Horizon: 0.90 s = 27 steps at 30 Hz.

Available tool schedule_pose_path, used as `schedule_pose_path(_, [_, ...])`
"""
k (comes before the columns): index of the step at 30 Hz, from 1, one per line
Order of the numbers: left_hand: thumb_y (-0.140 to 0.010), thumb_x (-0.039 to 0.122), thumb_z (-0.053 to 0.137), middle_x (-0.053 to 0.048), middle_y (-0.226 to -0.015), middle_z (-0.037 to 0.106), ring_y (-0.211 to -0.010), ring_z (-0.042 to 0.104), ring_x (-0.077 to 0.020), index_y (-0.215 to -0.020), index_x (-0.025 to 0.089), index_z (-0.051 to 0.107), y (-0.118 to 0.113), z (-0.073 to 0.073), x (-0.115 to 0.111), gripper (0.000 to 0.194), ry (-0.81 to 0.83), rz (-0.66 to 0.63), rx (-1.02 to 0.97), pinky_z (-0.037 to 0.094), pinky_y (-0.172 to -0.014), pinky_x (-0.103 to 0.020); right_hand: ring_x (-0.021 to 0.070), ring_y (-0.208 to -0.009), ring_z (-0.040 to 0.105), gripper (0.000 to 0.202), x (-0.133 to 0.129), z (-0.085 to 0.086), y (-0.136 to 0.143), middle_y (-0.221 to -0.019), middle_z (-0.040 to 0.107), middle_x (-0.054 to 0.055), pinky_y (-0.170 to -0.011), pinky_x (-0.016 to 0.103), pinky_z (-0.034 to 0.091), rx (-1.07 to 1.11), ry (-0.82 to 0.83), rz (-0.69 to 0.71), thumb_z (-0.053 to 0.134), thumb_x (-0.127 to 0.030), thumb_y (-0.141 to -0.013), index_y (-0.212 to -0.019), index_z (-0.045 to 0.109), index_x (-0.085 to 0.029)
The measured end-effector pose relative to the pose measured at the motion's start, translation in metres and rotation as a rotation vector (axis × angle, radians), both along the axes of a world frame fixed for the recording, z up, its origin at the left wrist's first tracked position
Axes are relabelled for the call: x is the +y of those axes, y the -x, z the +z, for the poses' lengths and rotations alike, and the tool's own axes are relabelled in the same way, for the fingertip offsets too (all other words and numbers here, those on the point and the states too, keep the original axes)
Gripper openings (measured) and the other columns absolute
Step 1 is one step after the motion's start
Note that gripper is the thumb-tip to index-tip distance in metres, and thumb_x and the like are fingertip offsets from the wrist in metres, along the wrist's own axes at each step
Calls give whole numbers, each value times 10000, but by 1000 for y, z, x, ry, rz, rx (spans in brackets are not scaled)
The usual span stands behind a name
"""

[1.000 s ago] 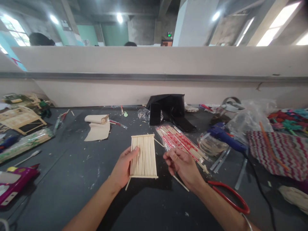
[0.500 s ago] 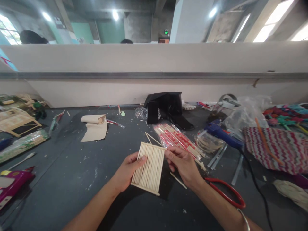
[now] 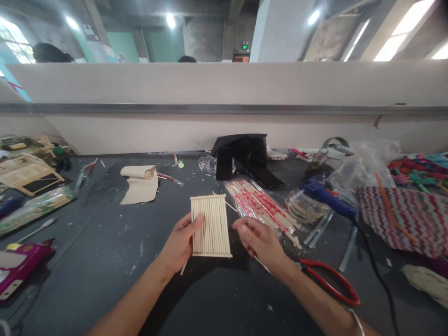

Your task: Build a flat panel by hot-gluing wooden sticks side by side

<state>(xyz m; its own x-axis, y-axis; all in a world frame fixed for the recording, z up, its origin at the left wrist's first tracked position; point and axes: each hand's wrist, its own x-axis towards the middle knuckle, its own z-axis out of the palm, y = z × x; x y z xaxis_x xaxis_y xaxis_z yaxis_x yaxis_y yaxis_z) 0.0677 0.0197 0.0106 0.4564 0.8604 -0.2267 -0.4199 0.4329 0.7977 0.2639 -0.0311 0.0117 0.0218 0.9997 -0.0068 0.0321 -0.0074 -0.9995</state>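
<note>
My left hand (image 3: 182, 240) grips the left edge of a small panel of wooden sticks (image 3: 214, 228), thumb on its face and fingers behind. The sticks lie side by side between two crosswise sticks at top and bottom. A thin stick end (image 3: 184, 267) pokes out below my left hand. My right hand (image 3: 259, 240) is just right of the panel, apart from it, its fingers curled together; whether something small is between them is hidden. A loose stick (image 3: 262, 265) lies on the table under my right hand, partly covered by it.
Beyond my right hand lie plastic packs of sticks (image 3: 261, 203). Red-handled pliers (image 3: 331, 282) rest by my right forearm, near a blue glue gun (image 3: 324, 193) with its black cord. A phone (image 3: 224, 163) stands at the back. Left are a cloth roll (image 3: 140, 184) and a magenta tool (image 3: 24, 268).
My right hand has let go of the panel's upper right corner. The panel has turned more upright and shifted slightly left and up in my left hand.
</note>
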Motion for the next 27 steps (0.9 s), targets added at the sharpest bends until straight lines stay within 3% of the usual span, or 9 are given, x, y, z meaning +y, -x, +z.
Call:
schedule_pose_path(2, [-805, 328, 650, -64, -838, 730, -776, 675, -207, -1009, 182, 680, -1, 1, -2, 252, -61, -14, -7, 514, -726, -330, 116, -573, 475, 234, -1, 0, 3, -689, 559, -11, -510, 223, 387, -119, -81, 76, 704, -386, -734, -885, 662, -212])
schedule_pose_path(4, [-820, 325, 634, -73, -907, 727, -866, 663, -224, -1024, 186, 682, -2, 1, -4, 251, -127, -50, 0, 496, -789, -355, 144, -657, 512, 136, -2, 0, 4, -743, 578, 7, -581, 248, 410, -255, -186, 95, 700, -320, -748, -839, 692, -220])
schedule_pose_path(7, [-806, 287, 653, -79, -1114, 679, -1074, 585, -233, -1072, 208, 675, -1, 3, -6, 279, -234, -55, 63, 422, -927, -346, 161, -688, 546, 97, -1, 2, 1, -771, 590, 24, -606, 271, 423, -400, -333, 6, 633, -276, -814, -814, 724, -241])
schedule_pose_path(10, [-730, 222, 718, -69, -1290, 578, -1231, 464, -240, -1179, 240, 619, 2, 6, -2, 460, -248, -31, 62, 360, -996, -324, 173, -741, 578, 199, -2, 5, -7, -851, 606, 37, -636, 288, 450, -487, -526, -138, 605, -210, -829, -953, 733, -297])
schedule_pose_path(14, [-760, 315, 653, -123, -1163, 644, -1053, 587, -243, -1128, 149, 645, 4, 10, 3, 404, -32, -159, -87, 442, -885, -317, 171, -787, 582, 363, -5, 9, -15, -896, 594, 39, -665, 299, 473, -580, -738, -255, 578, -100, -823, -1050, 700, -355])
schedule_pose_path(17, [-843, 513, 500, -160, -965, 695, -835, 653, -218, -1049, 75, 671, 1, 10, 1, 514, 122, -359, -170, 488, -765, -302, 178, -815, 567, 432, -8, 11, -13, -888, 593, 38, -653, 301, 478, -655, -832, -211, 577, -58, -811, -1092, 675, -371])
schedule_pose_path(19, [-848, 535, 492, -153, -893, 703, -770, 663, -206, -1044, 73, 668, 0, 7, -3, 532, 160, -401, -178, 502, -719, -292, 181, -832, 554, 462, -8, 9, -10, -887, 598, 33, -671, 311, 480, -703, -886, -147, 574, -42, -809, -1119, 654, -375])
schedule_pose_path(23, [-786, 213, 661, -116, -928, 709, -772, 674, -196, -1119, 126, 626, 0, 1, -7, 346, 99, -333, -118, 516, -711, -289, 184, -907, 548, 471, -7, 4, -3, -988, 597, 50, -766, 345, 486, -764, -888, -123, 533, -39, -837, -1200, 598, -331])
schedule_pose_path(27, [-771, 177, 675, -111, -972, 708, -808, 676, -211, -1125, 155, 614, 0, -2, -4, 360, 65, -185, -83, 526, -734, -317, 182, -873, 578, 342, -4, 1, -4, -992, 602, 71, -728, 322, 500, -654, -679, -263, 543, -138, -860, -1179, 598, -248])
